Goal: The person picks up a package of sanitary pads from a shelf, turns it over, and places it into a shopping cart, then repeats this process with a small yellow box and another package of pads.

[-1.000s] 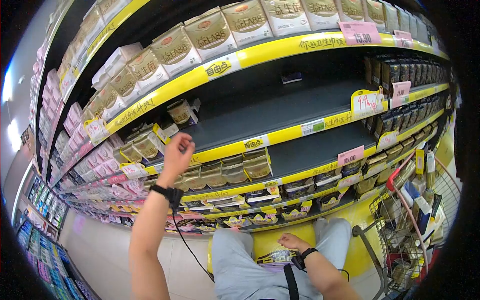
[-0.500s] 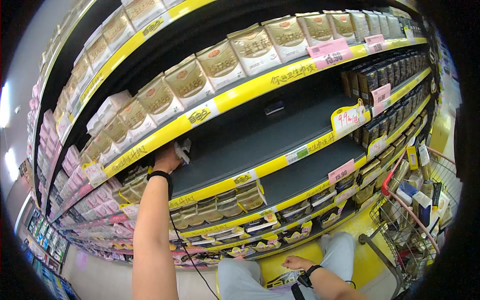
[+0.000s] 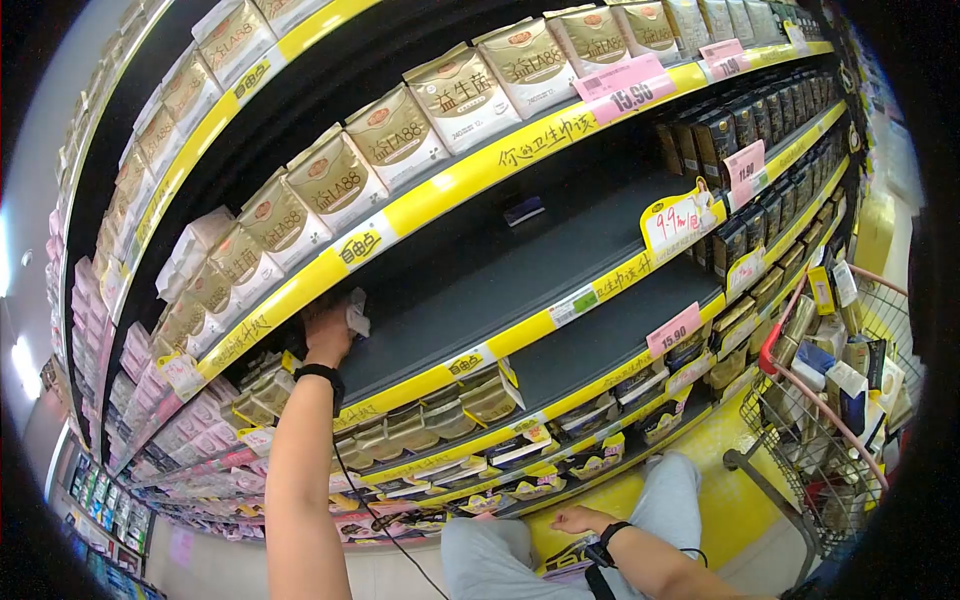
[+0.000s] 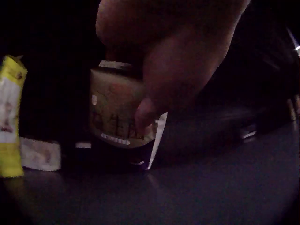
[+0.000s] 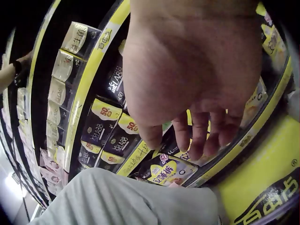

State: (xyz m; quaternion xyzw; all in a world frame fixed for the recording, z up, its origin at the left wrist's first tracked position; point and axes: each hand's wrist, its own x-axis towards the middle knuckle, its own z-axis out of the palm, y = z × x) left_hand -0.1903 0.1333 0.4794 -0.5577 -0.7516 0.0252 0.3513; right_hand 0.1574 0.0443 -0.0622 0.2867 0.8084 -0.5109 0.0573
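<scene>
The left hand (image 3: 328, 330) reaches onto the dark middle shelf, under the yellow shelf edge. In the left wrist view that hand (image 4: 173, 56) grips a gold and dark package (image 4: 117, 112), thumb on its front face; the other fingers are mostly hidden behind it. The package stands upright on the dark shelf surface (image 4: 197, 187). The right hand (image 3: 583, 520) hangs low by the person's knees and holds nothing. Its fingers are loosely bent in the right wrist view, where the hand (image 5: 192, 79) is in front of packages on the lower shelves.
Gold and white packages (image 3: 462, 95) line the shelf above. Dark boxes (image 3: 715, 140) fill the right end of the middle shelf, and a small dark pack (image 3: 523, 210) lies at its back. A loaded shopping cart (image 3: 820, 420) stands at the right. Yellow and white card (image 4: 9, 112) is left of the package.
The left hand has gone from in front of the shelf edge to inside the shelf and onto the package. The head view has shifted. The right hand stays low.
</scene>
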